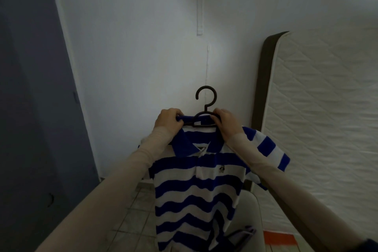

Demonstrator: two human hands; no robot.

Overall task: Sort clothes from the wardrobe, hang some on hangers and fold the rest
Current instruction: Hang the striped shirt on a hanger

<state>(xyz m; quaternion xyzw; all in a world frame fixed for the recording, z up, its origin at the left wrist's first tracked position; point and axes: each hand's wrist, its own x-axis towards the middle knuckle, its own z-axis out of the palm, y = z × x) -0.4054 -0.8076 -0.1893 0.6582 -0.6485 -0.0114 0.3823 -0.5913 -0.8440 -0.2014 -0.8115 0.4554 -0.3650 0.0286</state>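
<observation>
Striped polo shirt (196,186), hanger (205,112), both hands gripping

No text can be read; the small dark emblem (221,169) on the striped polo shirt (196,196) seems wordless.

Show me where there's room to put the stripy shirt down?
Bare floor tiles show between the dark door and the hanging shirt. The white chair right of the shirt has some bare seat. Lower right is crowded by a dark cloth and the mattress. Both hands hold the hanger.
</observation>
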